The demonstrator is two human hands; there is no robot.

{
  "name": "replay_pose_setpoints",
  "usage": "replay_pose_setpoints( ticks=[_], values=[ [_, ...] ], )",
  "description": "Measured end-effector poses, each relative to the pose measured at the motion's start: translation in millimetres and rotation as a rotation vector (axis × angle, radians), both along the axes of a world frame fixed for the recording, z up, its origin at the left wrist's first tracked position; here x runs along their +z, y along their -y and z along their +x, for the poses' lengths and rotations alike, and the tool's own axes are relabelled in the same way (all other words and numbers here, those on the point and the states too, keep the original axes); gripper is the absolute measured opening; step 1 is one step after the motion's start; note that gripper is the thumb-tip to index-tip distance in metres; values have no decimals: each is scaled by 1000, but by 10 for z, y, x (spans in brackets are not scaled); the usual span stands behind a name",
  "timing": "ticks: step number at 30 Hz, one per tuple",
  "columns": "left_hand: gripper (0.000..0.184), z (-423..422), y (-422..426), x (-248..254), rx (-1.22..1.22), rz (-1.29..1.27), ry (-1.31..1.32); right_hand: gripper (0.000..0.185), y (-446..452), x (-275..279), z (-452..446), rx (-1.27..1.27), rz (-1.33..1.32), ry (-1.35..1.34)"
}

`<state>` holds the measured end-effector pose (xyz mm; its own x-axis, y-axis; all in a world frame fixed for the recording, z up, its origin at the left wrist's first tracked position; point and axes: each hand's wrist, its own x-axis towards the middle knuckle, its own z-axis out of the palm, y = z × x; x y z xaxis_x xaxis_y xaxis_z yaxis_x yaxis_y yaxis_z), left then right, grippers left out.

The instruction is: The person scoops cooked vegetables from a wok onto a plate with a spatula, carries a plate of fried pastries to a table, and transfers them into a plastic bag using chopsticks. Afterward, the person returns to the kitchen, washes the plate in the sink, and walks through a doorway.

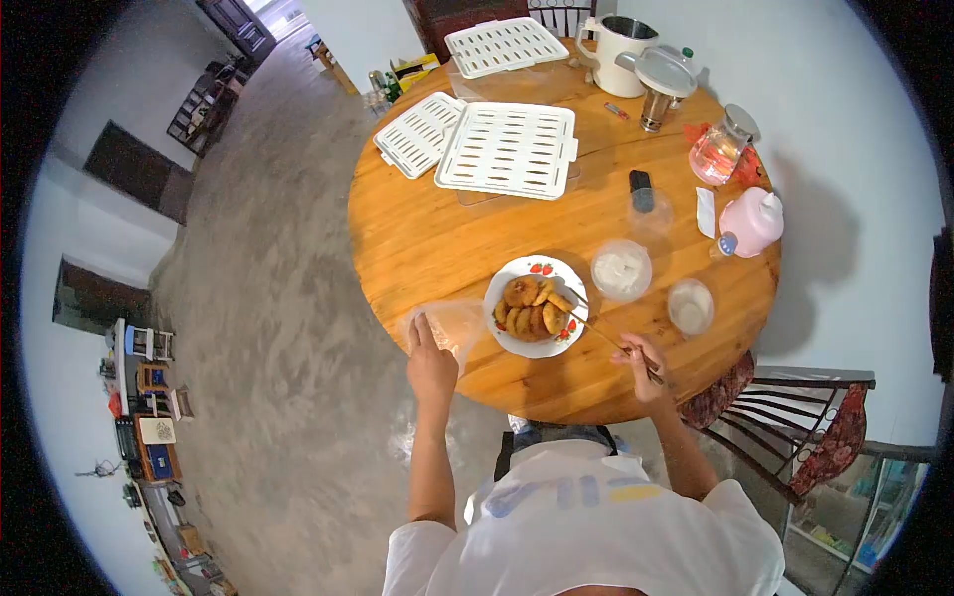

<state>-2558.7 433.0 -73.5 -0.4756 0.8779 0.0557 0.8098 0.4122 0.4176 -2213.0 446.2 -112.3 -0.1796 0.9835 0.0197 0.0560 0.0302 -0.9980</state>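
Note:
A white plate with strawberry prints bears several browned, fried-looking pieces near the front of the round wooden table. My right hand is closed on a pair of chopsticks, whose tips reach the food at the plate's right side. Left of the plate, my left hand rests at the table edge on a clear plastic bag. Its fingers are stretched out, and no object shows in its grasp. Two clear containers with white contents stand right of the plate.
White slotted trays lie toward the back. A pitcher, a glass jug and a pink bottle stand at the back and right. A dark object lies mid-table. A metal-backed chair stands at the right front.

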Motion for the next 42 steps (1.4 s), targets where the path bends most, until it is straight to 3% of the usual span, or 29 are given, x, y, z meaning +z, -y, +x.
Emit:
replay_pose_setpoints(
  ticks=[6,10,21,24,27,33,39,42],
  values=[
    [66,63,6,-248,-62,49,-55,39,-18,-152,106,-51,12,-163],
    [67,100,99,-359,-94,54,-60,40,-47,-259,169,-46,-59,-88],
    [68,260,147,-159,-91,-31,43,54,-186,-360,128,-283,-113,-278],
    [67,273,137,-102,-84,-38,34,49,-131,-541,239,-230,-101,-256],
    [66,271,160,-144,-89,-15,-1,40,12,-278,268,-144,36,-155],
    [67,310,108,-150,-73,-75,-27,33,-25,-393,66,-9,118,74],
    [70,340,71,-124,-90,-76,-41,29,-271,-316,24,-149,-29,-193],
    [69,334,81,-124,-78,-104,-36,31,-360,-280,27,-73,-50,-93]
  ],
)
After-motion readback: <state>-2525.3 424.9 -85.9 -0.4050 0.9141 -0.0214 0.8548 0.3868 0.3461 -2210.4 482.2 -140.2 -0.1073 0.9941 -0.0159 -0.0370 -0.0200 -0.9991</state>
